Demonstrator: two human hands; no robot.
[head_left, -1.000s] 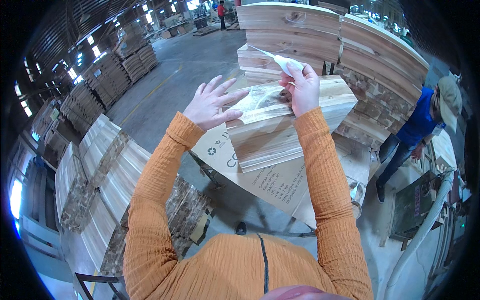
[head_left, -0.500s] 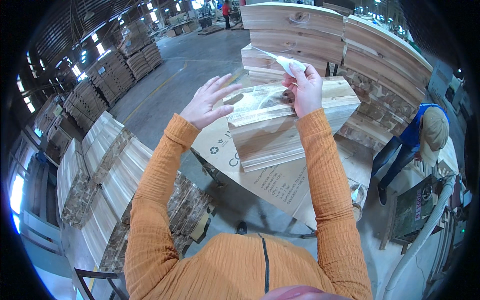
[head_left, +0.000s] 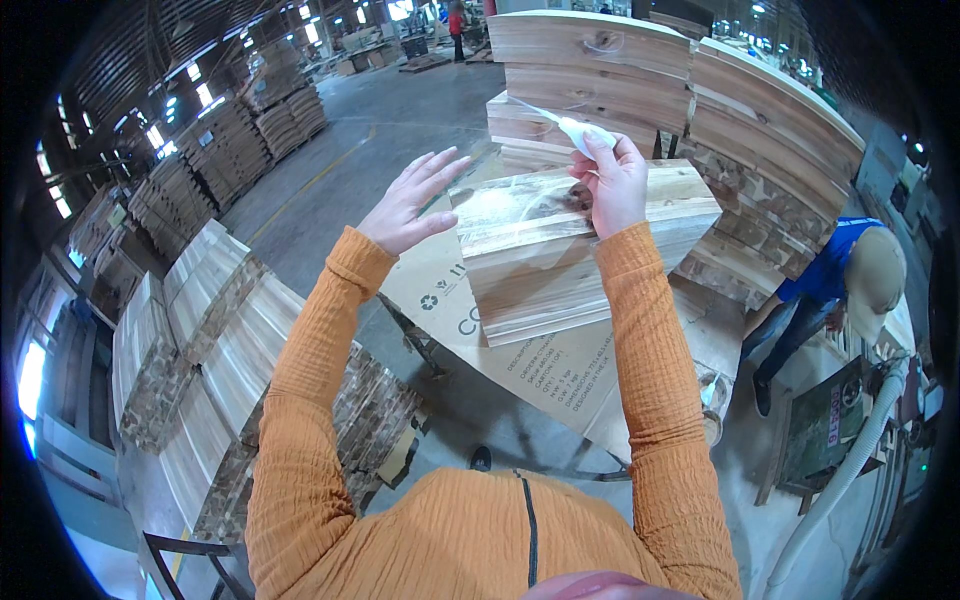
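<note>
My right hand [head_left: 617, 190] grips a small white squeeze bottle [head_left: 577, 131] with a long thin nozzle that points up and to the left. Beneath it lies a stack of wooden boards [head_left: 545, 270], with a dark knot on the top face. My left hand [head_left: 412, 203] hovers by the left end of the boards, fingers stretched out and holding nothing. Printed cardboard [head_left: 555, 380] covers the work surface under the boards.
Tall stacks of wide boards [head_left: 600, 78] rise behind the work surface. More stacked boards [head_left: 215, 390] stand at left. A small container [head_left: 713, 410] sits at the cardboard's right edge. To the right, a co-worker in blue [head_left: 840, 265] bends near a machine with a grey hose [head_left: 845, 480].
My hands keep nearly the same pose, the bottle still in the right one. At right, the co-worker has bent lower, with an arm now showing. The view has shifted slightly.
</note>
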